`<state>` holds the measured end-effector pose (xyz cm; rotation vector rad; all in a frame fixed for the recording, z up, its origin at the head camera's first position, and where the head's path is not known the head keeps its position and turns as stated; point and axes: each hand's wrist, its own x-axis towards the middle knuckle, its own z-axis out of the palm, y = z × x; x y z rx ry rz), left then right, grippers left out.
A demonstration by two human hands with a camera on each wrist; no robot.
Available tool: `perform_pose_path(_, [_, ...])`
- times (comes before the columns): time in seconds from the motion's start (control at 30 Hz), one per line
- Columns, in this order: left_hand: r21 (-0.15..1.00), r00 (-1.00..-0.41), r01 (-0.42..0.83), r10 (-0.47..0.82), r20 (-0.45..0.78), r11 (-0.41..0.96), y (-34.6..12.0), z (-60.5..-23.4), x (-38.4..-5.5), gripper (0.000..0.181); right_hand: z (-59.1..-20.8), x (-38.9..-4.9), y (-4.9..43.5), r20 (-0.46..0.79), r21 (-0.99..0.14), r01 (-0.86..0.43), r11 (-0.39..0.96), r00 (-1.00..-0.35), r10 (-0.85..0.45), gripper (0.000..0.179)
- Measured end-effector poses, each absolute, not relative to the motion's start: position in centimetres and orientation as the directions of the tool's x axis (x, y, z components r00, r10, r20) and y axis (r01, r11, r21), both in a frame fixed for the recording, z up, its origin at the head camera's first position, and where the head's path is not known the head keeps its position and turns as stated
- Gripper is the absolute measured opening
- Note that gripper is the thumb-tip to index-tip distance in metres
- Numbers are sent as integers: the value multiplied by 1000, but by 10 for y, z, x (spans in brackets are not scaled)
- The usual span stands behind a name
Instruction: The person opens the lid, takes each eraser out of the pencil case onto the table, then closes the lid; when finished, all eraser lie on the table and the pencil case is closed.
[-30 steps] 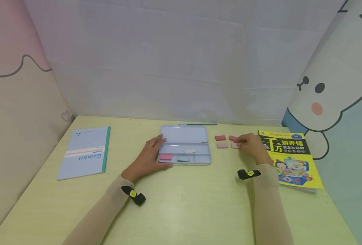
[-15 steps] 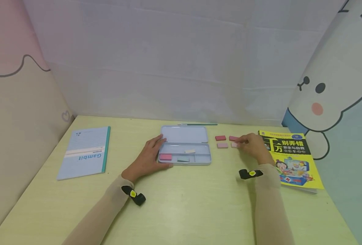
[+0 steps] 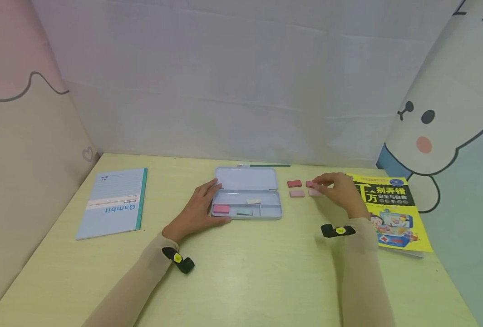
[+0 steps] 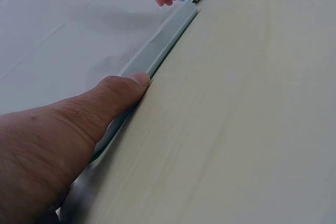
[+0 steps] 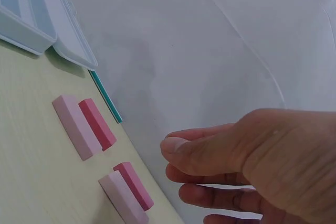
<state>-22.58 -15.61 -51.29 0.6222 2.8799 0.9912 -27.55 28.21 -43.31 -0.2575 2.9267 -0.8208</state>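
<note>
In the head view my left hand [image 3: 196, 209] grips the left end of a pale blue pencil case [image 3: 245, 178], which lies with its lid laid back. The left wrist view shows the thumb [image 4: 123, 93] along the case's near edge; the other fingers are hidden there. Inside the case sit a pink block [image 3: 221, 209], a cream block [image 3: 253, 201] and a pale green block [image 3: 244, 212]. My right hand [image 3: 341, 193] hovers by several pink eraser-like blocks in two rows, among them a light pink one [image 5: 123, 196] and a darker one [image 5: 135, 186]. Nothing shows between its loosely bent fingers.
A thin green paintbrush [image 3: 266, 165] lies behind the case along the table's back edge. To the left is a notebook [image 3: 112, 202] with a teal spine. On the right a yellow book [image 3: 401, 227] lies partly behind the right wrist. Fabric walls [image 3: 225, 91] enclose the table.
My right hand has drawn back slightly to the right and its fingers have come off the right-hand blocks, so more of these shows. The left hand and the case have stayed put.
</note>
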Motion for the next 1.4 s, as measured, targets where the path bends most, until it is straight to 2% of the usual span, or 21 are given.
perform_pose_path(0.23, [590,-919,362,381,99,721,-156,-515,-227,109,-422,-273,272,-80,-533,-168,829,-966,-247,40])
perform_pose_path(0.53, [590,-918,364,383,99,721,-156,-515,-228,109,-411,-268,256,-93,-544,-263,797,-925,-369,40])
perform_pose_path(0.7, [593,-917,368,385,105,716,-156,-515,-227,108,-406,-264,245,-125,-530,-275,802,-910,-395,42])
perform_pose_path(1.1, [595,-919,365,381,104,717,-156,-516,-226,108,-402,-259,221,-158,-565,-375,735,-825,-543,43])
perform_pose_path(1.4, [589,-918,369,382,110,719,-157,-517,-227,109,-406,-260,209,-153,-654,-381,654,-780,-607,41])
